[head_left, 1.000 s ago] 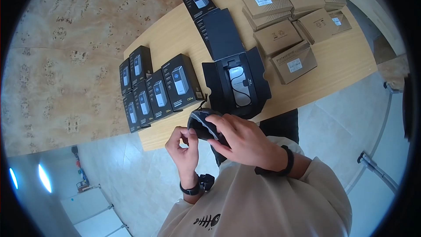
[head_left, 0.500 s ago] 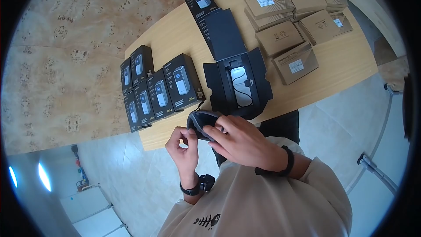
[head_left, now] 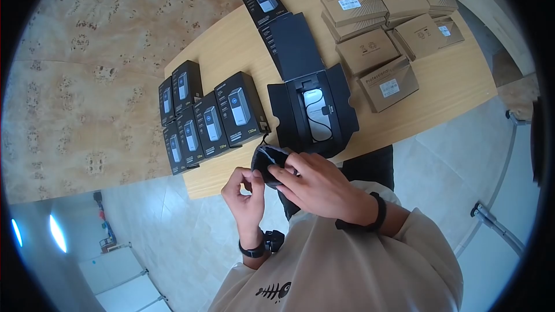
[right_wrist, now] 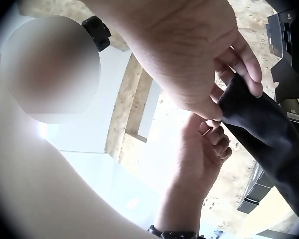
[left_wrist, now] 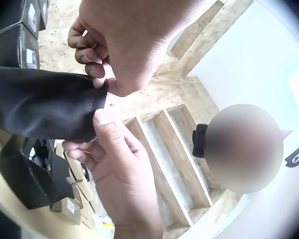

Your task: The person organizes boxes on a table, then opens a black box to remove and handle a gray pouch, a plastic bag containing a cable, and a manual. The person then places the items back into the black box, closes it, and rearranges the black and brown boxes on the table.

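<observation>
A black soft pouch (head_left: 267,162) with a dark cord at its far end is held over the near table edge, its mouth toward the person. My left hand (head_left: 243,201) pinches the left side of the mouth between thumb and fingers. On the other side, my right hand (head_left: 324,188) grips the rim, some fingertips at the opening. Both wrist views show the pouch (left_wrist: 45,102) stretching away from the fingers, looking smooth and slack. Just beyond stands an open black box (head_left: 292,117) with its flaps spread; a silver device (head_left: 314,103) with a looped black cable lies inside.
Several closed black boxes (head_left: 238,110) printed with a device stand at the left of the wooden table (head_left: 222,46). Another black box (head_left: 265,1) is behind the open one. Several brown cartons (head_left: 387,84) are stacked at the right.
My right fingers have drawn closer together at the pouch mouth, the thumb less spread than before. The pouch and my left hand have shifted slightly right. The boxes stay put.
</observation>
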Demonstrator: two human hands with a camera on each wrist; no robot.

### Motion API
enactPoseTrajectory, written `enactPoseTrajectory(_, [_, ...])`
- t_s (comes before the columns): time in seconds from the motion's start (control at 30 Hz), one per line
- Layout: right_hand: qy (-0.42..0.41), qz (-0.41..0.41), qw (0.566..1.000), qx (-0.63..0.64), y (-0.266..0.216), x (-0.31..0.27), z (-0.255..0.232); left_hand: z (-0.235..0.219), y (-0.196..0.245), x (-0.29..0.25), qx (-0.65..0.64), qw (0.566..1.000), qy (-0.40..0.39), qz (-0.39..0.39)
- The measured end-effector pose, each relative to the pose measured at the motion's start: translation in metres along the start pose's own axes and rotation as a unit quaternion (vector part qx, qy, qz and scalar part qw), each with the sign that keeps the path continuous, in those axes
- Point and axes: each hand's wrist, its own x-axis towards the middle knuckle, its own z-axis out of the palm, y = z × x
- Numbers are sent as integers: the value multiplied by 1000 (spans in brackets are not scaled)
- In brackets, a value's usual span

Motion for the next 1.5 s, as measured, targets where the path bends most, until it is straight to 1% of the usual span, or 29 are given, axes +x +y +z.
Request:
enactPoseTrajectory(0.03, [-9, -3, 1000, -1, 0, 0, -1, 1, 1, 1, 0, 1000, 0, 0])
enactPoseTrajectory(0.07, [-9, -3, 1000, -1, -3, 2, -3, 4, 4, 2, -13, 1000, 22, -1])
enactPoseTrajectory(0.1, [14, 4, 1000, 1, -8, 5, -6, 5, 6, 3, -26, 999, 44, -1])
enactPoseTrajectory(0.13, [37, 11, 999, 2, -10, 6, -7, 5, 5, 3, -26, 999, 45, -1])
enactPoseTrajectory(0.23, [45, 5, 999, 5, -10, 7, -7, 3, 2, 2, -22, 998, 55, -3])
enactPoseTrajectory(0.37, [30, 0, 1000, 1, -6, 4, -2, 2, 0, 1, -26, 998, 48, -4])
enactPoseTrajectory(0.43, [10, -2, 1000, -17, -6, 2, -1, 3, 1, 0, -24, 999, 45, -1])
enactPoseTrajectory(0.57, [-2, -4, 999, -46, -7, 3, -3, 2, 4, 0, -30, 998, 46, -2])
enactPoseTrajectory(0.63, [5, 13, 1000, 1, -9, 3, -2, 1, 2, 0, -30, 998, 52, -6])
enactPoseTrajectory(0.67, [5, 13, 1000, 2, -10, 4, -3, -2, -1, 0, -26, 998, 57, -4])
enactPoseTrajectory(0.73, [29, -15, 998, 56, -13, 8, -6, -11, -10, 3, -22, 998, 62, -1])
enactPoseTrajectory(0.77, [29, -15, 998, 56, -15, 10, -8, -19, -16, 5, -38, 996, 85, -13])
enactPoseTrajectory(0.8, [54, -40, 996, 65, -16, 12, -11, -27, -19, 7, -54, 993, 107, -24])
enactPoseTrajectory(0.83, [79, -65, 992, 74, -17, 13, -12, -35, -19, 7, -54, 993, 107, -24])
enactPoseTrajectory(0.9, [90, -59, 991, 75, -16, 11, -13, -49, -19, 7, -78, 983, 162, -47])
enactPoseTrajectory(0.93, [100, -54, 991, 75, -14, 10, -13, -54, -20, 8, -75, 983, 164, -29])
enactPoseTrajectory(0.97, [100, -54, 991, 76, -12, 9, -14, -54, -21, 7, -74, 983, 164, -29])
enactPoseTrajectory(1.03, [76, -50, 993, 70, -6, 8, -14, -51, -19, 7, -64, 985, 152, -44])
enactPoseTrajectory(1.1, [81, -47, 993, 71, -4, 7, -12, -40, -20, 9, -69, 987, 136, -51])
enactPoseTrajectory(1.17, [84, -42, 993, 70, -2, 4, -12, -26, -31, 12, -38, 990, 126, -51])
enactPoseTrajectory(1.2, [65, -43, 995, 55, 0, 1, -13, -18, -40, 16, -28, 991, 116, -60])
enactPoseTrajectory(1.23, [46, -46, 997, 42, 1, -1, -13, -4, -52, 22, -16, 992, 116, -44])
enactPoseTrajectory(1.3, [34, -46, 998, 30, 4, -6, -10, 14, -61, 26, -48, 994, 72, -61])
enactPoseTrajectory(1.33, [23, -41, 999, 15, 6, -7, -11, 18, -60, 26, -57, 995, 61, -52])
enactPoseTrajectory(1.47, [27, -28, 999, 26, 13, -10, -16, 35, -57, 27, -102, 992, 54, -49])
enactPoseTrajectory(1.5, [42, -31, 998, 17, 16, -10, -16, 41, -54, 30, -113, 991, 63, -38])
